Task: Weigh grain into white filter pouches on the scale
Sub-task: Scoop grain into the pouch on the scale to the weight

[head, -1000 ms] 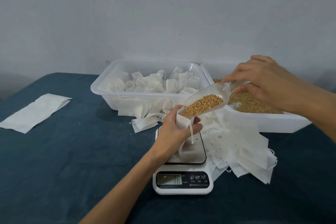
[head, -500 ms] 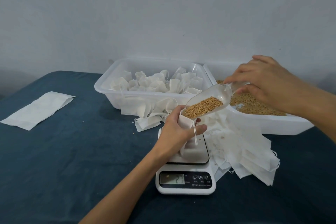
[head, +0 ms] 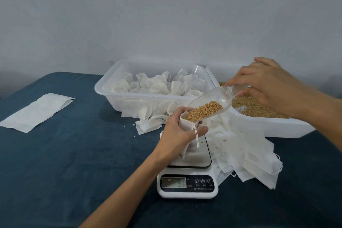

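The left hand grips a white pouch on the scale; the right hand's fingers pinch a scoop at two o'clock. Grain now flows in, and the reading has climbed since a moment ago, so filling is under way.

Surface: bench covered in dark blue cloth | Backdrop: plain pale wall behind it | Far left: flat white folded sheet lying on the cloth
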Demonstrator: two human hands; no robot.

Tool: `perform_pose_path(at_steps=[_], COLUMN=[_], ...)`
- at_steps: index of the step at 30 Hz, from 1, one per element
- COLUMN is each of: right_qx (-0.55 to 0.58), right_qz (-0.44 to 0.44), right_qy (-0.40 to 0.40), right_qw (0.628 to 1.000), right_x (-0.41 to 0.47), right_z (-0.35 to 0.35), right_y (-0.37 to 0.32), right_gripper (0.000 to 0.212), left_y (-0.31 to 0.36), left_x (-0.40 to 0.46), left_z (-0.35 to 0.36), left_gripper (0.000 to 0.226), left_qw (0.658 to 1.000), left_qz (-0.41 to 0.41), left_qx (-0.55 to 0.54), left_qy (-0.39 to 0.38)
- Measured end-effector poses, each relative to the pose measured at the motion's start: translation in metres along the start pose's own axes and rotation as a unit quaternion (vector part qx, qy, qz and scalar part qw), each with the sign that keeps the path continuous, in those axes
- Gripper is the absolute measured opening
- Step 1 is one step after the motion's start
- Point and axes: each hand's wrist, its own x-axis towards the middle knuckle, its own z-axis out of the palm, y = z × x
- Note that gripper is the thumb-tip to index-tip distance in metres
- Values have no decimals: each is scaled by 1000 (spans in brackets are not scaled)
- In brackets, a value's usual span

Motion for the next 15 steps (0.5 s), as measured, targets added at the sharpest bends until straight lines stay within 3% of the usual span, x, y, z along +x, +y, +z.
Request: perform_pose_path(at_steps=[15], right_qx=[-12], right_qz=[-4], right_qy=[5], right_qw=[1000], right_x=[0], right_z=[-1], right_y=[0], right_gripper=[32], left_y=[-1], left_x=[1], left_z=[-1], left_gripper=[52], left_qw=[1000], left_qz=[-1], left_qx=[4], left_qy=[5])
